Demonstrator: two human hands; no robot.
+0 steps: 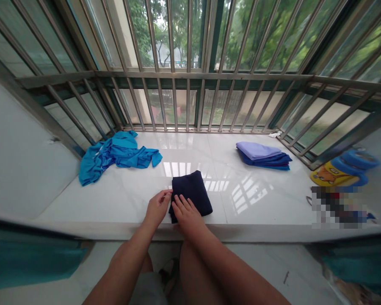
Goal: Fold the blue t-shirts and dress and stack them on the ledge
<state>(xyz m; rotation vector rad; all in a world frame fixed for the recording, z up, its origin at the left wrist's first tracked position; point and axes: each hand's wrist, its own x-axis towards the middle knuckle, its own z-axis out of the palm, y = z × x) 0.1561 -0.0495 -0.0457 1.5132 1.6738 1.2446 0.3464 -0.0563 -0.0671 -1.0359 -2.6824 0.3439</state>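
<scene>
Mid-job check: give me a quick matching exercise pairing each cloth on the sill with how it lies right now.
Column 1
1. navy cloth
2. blue cloth
3. lavender cloth

Column 2
A. crumpled at the left of the sill
B. folded on a navy pile
C. folded, under the right hand

Pairs: 1-C, 2-A, 3-B

On the tiled ledge [257,199]: a shirt [114,154] at left, stacked clothes [263,156] at right, a folded garment [192,190] between.
</scene>
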